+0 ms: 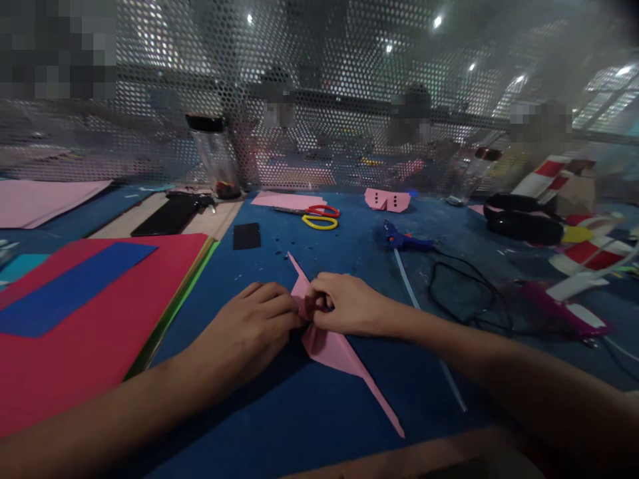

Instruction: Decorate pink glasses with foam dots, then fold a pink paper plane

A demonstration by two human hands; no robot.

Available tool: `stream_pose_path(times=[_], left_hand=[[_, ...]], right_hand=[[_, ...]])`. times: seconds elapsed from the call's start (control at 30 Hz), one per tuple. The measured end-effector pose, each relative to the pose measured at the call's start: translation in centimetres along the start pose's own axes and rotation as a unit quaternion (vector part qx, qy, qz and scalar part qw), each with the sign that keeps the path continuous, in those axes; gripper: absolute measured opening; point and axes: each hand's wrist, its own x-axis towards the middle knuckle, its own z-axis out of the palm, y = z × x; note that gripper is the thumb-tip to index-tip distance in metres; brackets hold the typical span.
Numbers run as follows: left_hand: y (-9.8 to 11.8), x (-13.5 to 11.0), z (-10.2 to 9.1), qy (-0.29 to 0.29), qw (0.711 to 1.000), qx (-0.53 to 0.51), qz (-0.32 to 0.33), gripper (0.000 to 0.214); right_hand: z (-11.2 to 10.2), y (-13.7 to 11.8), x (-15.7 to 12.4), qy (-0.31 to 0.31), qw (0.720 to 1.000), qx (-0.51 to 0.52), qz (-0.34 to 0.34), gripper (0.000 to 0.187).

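A folded piece of pink paper (335,352) lies slantwise on the blue tabletop, its thin pointed ends reaching away from me and toward me. My left hand (262,319) is closed at its left edge, the fingertips pinching the paper near the middle. From the right, my right hand (344,303) curls over the same spot, thumb and fingers pressed on the paper. Both sets of fingertips meet there and partly hide the folds. Beyond the hands lie scissors (320,222) with red and yellow handles and a small black square (246,235).
A blue glue gun (407,238) with a long pale glue stick and black cable lies to the right. Red sheets (164,279) with a blue strip are stacked at left. A phone (167,215), a jar (217,156) and a cut pink piece (387,200) stand near the perforated screen (329,53).
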Motion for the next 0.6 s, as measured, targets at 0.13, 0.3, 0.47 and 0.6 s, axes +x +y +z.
stream_pose_path(times=[0.13,0.3,0.47,0.6], left_hand=[[-0.17,-0.26,0.21,-0.002,1.000,-0.011,-0.008,0.027],[-0.25,-0.27,0.23,-0.006,1.000,-0.012,-0.008,0.027],[-0.53,-0.38,0.32,0.016,0.999,-0.028,0.003,0.025],[-0.83,-0.50,0.36,0.041,0.998,-0.044,0.023,0.024]], right_hand=[[-0.08,-0.13,-0.10,0.001,1.000,0.010,0.003,0.013],[-0.02,-0.03,-0.14,0.002,1.000,0.009,-0.001,0.014],[0.32,0.27,0.05,-0.001,1.000,0.008,0.003,0.012],[0.60,-0.10,0.11,0.014,1.000,-0.018,0.012,0.008]])
